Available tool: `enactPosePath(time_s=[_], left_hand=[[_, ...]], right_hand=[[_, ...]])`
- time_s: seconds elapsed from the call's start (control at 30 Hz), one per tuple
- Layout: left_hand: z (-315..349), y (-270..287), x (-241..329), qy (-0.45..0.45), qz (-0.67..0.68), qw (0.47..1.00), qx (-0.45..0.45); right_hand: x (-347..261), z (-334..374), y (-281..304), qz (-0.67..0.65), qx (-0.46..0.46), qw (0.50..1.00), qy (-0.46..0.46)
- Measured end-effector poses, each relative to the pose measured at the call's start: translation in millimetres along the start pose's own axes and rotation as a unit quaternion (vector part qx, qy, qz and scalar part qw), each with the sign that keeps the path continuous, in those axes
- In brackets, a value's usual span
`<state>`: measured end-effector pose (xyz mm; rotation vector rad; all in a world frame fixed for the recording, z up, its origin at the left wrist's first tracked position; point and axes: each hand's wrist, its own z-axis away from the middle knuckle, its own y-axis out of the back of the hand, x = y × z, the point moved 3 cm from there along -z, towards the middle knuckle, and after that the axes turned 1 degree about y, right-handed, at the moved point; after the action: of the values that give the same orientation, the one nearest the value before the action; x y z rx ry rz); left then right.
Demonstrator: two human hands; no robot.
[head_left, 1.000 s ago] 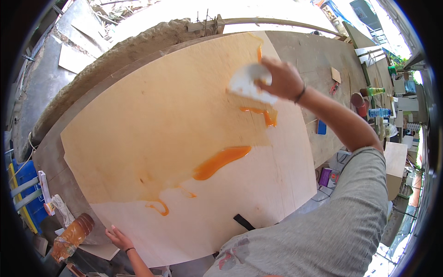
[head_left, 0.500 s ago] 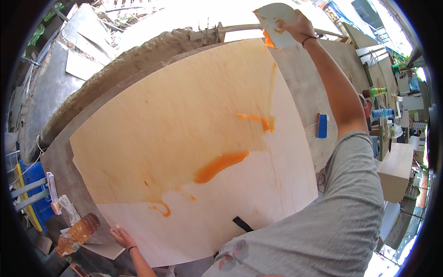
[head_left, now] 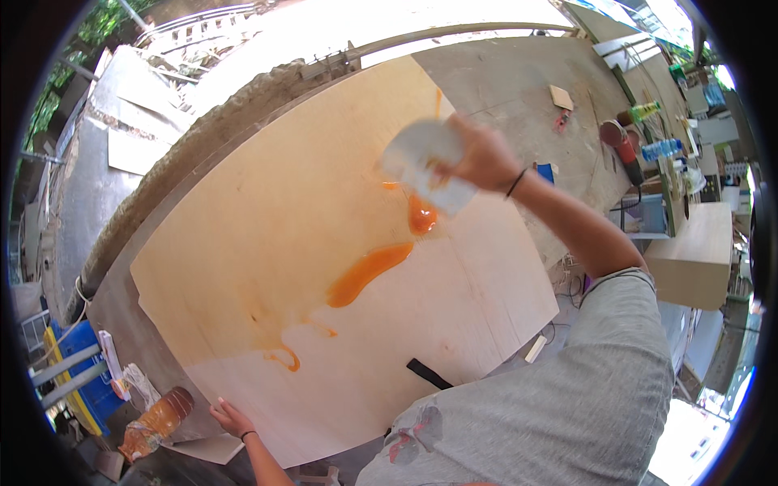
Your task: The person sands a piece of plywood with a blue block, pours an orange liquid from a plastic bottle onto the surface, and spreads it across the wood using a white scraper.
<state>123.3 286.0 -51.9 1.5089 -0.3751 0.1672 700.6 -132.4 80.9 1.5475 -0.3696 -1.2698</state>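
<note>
**Right hand grips the pale spreader over the wooden panel!**

Closest in, the grey sleeve fills the lower right. And there's the left hand, fingers loosely extended on the panel's near left edge, clasping nothing! Just beside it lies a cloudy amber-brown bottle, tilted. A black strap pokes over the near edge. Up the panel we go: a thin orange curl, then the long orange puddle, then a smaller glossy pool. Right above that pool, the spreader, pinched firmly between thumb and fingers, smeared orange, blurred; whether it touches the wood, I can't tell! Beyond, on the right, a red-and-black power tool, and across the far left, a rough stone ledge.
</note>
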Motion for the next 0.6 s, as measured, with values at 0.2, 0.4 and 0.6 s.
enactPosePath(time_s=[0.2, 0.4, 0.6], left_hand=[[6, 1, 10, 0.008, 0.021, 1.0, -0.002], [3, 2, 8, -0.026, -0.006, 1.0, 0.015], [-1, -3, 6, -0.025, 0.002, 1.0, 0.007]], right_hand=[[-14, -8, -54, 0.127, -0.006, 0.987, 0.102], [53, -129, -3, 0.217, 0.154, 0.964, 0.013], [92, -156, 74, 0.202, 0.189, 0.95, -0.144]])
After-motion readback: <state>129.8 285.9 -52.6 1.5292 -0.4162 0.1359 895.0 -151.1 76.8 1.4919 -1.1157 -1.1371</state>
